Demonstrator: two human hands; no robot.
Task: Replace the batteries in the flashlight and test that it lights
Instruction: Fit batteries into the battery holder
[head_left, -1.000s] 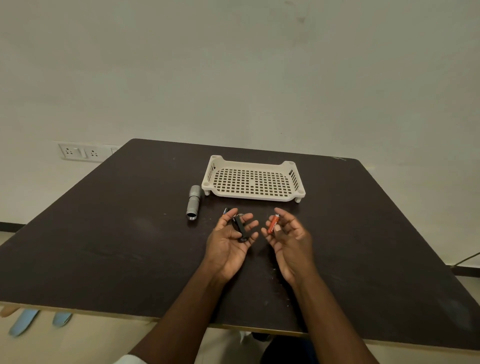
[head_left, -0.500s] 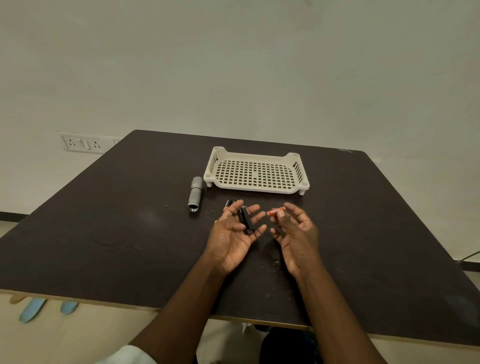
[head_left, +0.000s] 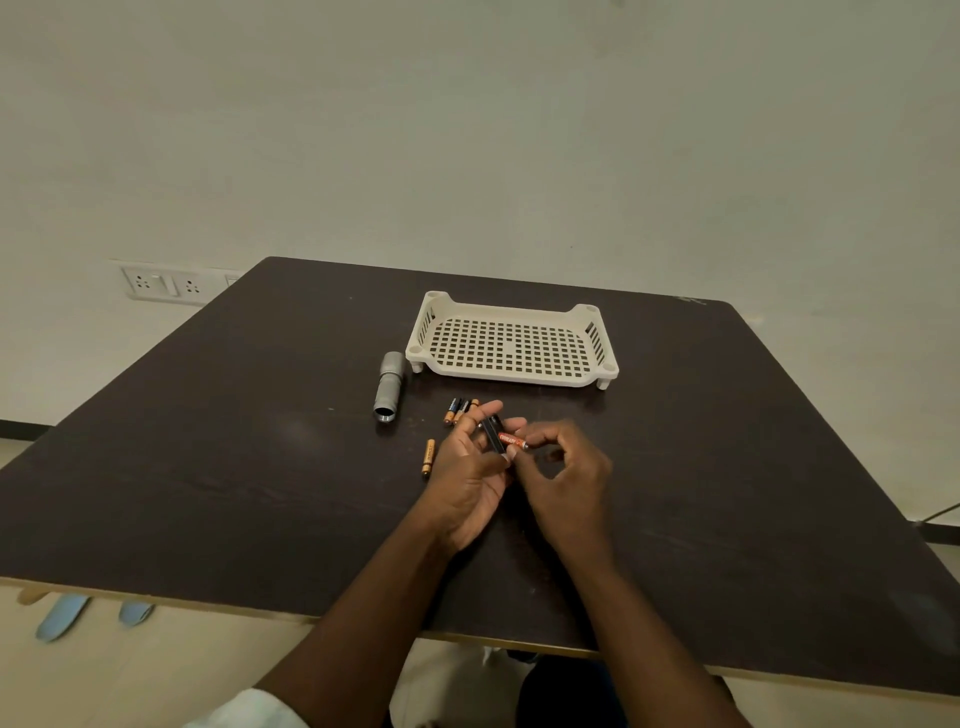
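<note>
Left hand (head_left: 470, 470) grip cradling black holder (head_left: 491, 434), right hand (head_left: 563, 475) pinching red battery (head_left: 512, 441), seemingly touching holder, mid-table (head_left: 208, 467).

we can't read the print on the red battery (head_left: 512, 441); too small. the black battery holder (head_left: 491, 435) is partly covered by left hand (head_left: 470, 467) fingers. loose batteries (head_left: 460, 410) half hidden behind those fingertips; count unclear. both forearms run off the bottom edge. table (head_left: 208, 467) corners cut by the frame. pale blue shapes (head_left: 62, 616) under the table edge, unidentifiable.
</note>
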